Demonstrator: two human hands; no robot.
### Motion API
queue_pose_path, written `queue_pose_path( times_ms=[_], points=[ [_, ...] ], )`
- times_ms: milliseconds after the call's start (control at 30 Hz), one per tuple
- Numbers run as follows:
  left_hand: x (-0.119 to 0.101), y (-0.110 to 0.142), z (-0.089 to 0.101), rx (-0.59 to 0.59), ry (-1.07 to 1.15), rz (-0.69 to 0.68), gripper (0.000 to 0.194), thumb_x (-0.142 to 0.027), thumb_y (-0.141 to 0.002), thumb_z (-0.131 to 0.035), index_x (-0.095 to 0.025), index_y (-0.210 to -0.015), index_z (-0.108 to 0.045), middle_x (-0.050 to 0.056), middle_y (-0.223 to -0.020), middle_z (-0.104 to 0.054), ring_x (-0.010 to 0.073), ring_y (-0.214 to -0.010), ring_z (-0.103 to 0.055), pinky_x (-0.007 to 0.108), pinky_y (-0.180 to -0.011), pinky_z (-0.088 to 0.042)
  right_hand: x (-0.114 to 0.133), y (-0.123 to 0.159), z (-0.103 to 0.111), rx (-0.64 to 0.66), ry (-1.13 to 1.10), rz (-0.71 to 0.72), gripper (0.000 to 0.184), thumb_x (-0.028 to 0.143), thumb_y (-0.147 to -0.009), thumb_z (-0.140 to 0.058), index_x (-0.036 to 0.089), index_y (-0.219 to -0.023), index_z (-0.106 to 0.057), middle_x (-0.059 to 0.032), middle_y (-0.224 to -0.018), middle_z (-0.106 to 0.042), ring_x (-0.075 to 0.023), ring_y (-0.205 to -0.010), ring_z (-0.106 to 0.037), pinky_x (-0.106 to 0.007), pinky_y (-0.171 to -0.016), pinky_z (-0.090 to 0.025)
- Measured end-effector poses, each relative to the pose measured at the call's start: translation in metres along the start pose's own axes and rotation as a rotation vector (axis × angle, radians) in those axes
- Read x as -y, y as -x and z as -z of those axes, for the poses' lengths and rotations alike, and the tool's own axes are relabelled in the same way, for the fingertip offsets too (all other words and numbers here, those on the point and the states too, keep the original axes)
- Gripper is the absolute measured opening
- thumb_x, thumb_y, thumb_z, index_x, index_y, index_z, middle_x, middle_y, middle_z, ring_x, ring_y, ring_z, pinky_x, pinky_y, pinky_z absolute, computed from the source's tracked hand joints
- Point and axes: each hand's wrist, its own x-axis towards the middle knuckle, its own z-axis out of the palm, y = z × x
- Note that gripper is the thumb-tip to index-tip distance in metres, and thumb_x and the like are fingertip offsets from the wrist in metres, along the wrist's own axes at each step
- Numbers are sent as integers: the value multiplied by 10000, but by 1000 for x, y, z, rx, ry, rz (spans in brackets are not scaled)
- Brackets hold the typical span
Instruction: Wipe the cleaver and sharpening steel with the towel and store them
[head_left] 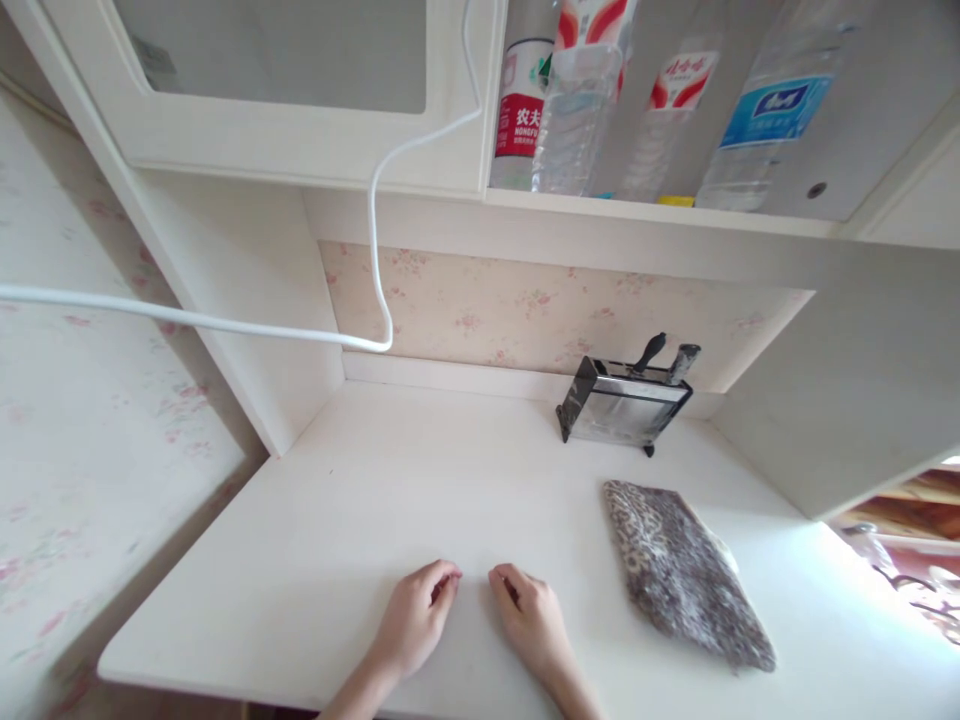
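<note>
At the far left was a wall covered in pale wallpaper (67,420) with small pink flowers. A thin white cable (187,318) ran in from the left edge, bent sharply and climbed in front of a white overhead cabinet door (300,135) with a greyish pane. Below spread a smooth white tabletop (300,540) with a rounded front left corner, backed by a strip of beige floral wallpaper (465,310).

My bare left hand (417,612) was near the front edge, its fingers curled loosely inward and the thumb and forefinger drawn together. Just to its right, apart from it, was my bare right hand (529,612), curled the same way, its thumb and forefinger also drawn together.

Above and to the right, an open shelf (810,222) bore clear plastic bottles: one with a red and white label (517,125), two with white labels marked in red, and one with a blue label (776,112). Beneath them, towards the back of the tabletop, a black-framed knife holder with a shiny front panel (626,415) stood on small feet, two dark handles (667,358) rising from its top. In front of it, to the right of my right hand and well apart from it, lay a fuzzy grey-brown patterned cloth (682,570). A plain pale side panel (855,380) rose beyond.
</note>
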Motion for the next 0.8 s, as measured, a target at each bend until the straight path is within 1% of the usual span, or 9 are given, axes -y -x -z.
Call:
queue_pose_path(
  times_ms=[133,333,567,800],
  points=[
    [1,1,-1,-4,-14,-12,265,-371,-933,-425,-232,-916,-650,24,-849,-695,159,-761,-625,222,-724,-444,-1,1,-1,17,47,13,352,381,-954,-362,229,-806,-642,-10,-682,-659,-172,-625,-618,-236,-592,-387],
    [1,2,-1,-10,-34,-27,266,-360,-936,-419,-235,-925,-654,14,-822,-692,151,-731,-619,222,-705,-453,-4,1,-2,36,42,21,340,369,-954,-362,226,-835,-647,-17,-722,-669,-165,-658,-622,-231,-614,-383],
    [3,2,-1,-17,-37,-25,275,-368,-942,-408,-231,-920,-645,10,-807,-685,147,-722,-614,223,-682,-445,-5,2,-4,43,69,21,325,367,-961,-367,237,-823,-631,3,-704,-651,-151,-639,-601,-227,-595,-344],
    [4,2,-1,-24,-43,-33,269,-373,-945,-412,-226,-917,-636,2,-786,-674,137,-705,-606,220,-668,-431,-5,2,-3,47,84,26,318,356,-962,-370,239,-824,-632,3,-711,-653,-152,-648,-603,-227,-597,-337]
  ],
)
